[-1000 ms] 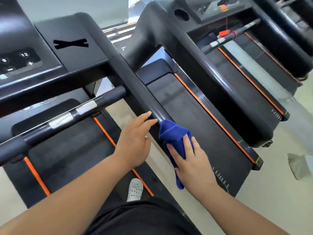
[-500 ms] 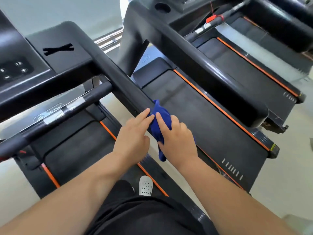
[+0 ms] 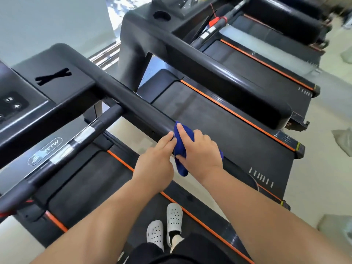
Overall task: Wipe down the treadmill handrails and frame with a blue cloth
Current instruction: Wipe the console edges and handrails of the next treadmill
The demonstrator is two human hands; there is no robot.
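Observation:
A black treadmill handrail (image 3: 133,103) runs from the console at upper left down to the middle of the view. My right hand (image 3: 198,151) grips a blue cloth (image 3: 181,147) wrapped over the rail's near end. The cloth hangs down below the rail between my two hands. My left hand (image 3: 155,164) rests on the inner side of the same rail, fingers straight and touching the cloth's edge. A thinner crossbar (image 3: 62,149) with silver sensor strips reaches left from the rail.
The console (image 3: 17,100) with buttons sits at far left. A second treadmill (image 3: 219,111) stands just right of the rail, its own thick handrail (image 3: 228,80) parallel. My white shoes (image 3: 165,227) stand on the belt. Pale floor (image 3: 320,168) lies to the right.
My right hand slid the blue cloth up along the handrail toward the console, then held near my left hand. The view tilted down, showing both shoes.

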